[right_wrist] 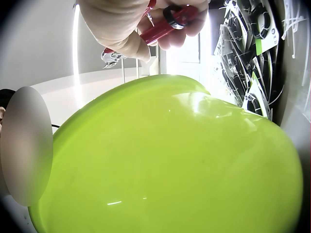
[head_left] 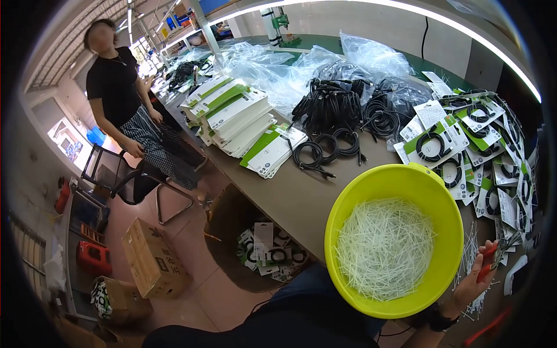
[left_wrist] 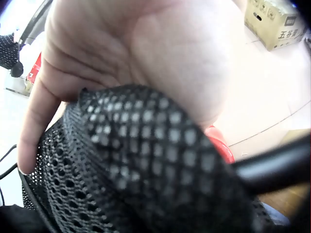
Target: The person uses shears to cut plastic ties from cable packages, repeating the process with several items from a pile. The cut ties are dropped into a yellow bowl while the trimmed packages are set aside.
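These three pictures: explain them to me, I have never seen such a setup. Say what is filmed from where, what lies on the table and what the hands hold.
No machine here: a person wears three cameras. The head view looks down at a worktable with coiled black cables, stacked white-green packaging cards, packed cables and clear plastic bags. In front sits a yellow-green basin of white cable ties. The right wrist view shows the right hand gripping a red-handled tool above the basin's outer wall. The left wrist view shows the left hand resting on black mesh, seemingly a chair.

Packing workshop, long workbench, stacked retail cards, coiled black cables, cartons
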The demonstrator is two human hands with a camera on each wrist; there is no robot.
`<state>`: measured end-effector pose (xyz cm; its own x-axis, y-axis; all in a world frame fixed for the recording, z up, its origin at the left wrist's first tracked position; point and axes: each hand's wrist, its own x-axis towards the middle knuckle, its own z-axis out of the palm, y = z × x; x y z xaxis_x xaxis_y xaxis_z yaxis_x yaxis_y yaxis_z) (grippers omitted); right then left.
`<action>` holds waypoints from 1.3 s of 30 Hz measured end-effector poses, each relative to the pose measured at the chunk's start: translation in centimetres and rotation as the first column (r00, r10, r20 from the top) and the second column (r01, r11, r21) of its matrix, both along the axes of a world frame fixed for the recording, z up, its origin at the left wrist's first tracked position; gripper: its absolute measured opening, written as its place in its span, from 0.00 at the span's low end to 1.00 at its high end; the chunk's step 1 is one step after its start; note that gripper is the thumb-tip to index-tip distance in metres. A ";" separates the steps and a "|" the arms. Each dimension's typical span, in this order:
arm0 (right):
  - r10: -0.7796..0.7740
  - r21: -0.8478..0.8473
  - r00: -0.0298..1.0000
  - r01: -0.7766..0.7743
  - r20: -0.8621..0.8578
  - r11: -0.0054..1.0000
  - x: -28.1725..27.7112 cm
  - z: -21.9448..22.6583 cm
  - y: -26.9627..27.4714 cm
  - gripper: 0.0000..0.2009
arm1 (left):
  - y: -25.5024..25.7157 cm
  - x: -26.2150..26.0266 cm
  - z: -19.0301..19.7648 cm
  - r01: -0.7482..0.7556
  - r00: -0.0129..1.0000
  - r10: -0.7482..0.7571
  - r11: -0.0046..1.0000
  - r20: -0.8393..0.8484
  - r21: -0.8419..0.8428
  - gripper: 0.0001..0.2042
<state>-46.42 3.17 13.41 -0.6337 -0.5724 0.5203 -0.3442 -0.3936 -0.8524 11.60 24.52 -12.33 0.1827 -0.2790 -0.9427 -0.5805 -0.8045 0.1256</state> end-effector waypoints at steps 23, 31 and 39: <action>0.093 -0.094 0.996 -0.091 0.014 0.991 2.2 2.2 -0.1 0.20 | -24.9 -9.8 38.2 0.300 0.826 -0.548 0.628 -0.134 -0.718 0.16; 0.132 -0.061 0.991 -0.132 -0.006 0.989 2.3 2.2 0.1 0.20 | -39.4 -26.8 47.4 0.593 0.471 -0.813 0.005 0.342 -0.805 0.17; 0.065 0.013 0.996 -0.064 -0.053 0.998 2.2 2.5 0.1 0.24 | -54.6 -38.9 37.5 0.771 0.191 -0.747 -0.287 0.637 -0.568 0.25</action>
<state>-44.21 3.30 15.95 -0.5667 -0.6170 0.5461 -0.3637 -0.4073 -0.8377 -27.26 -30.13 25.14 -0.7526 -0.6218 -0.2165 -0.6552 0.7399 0.1528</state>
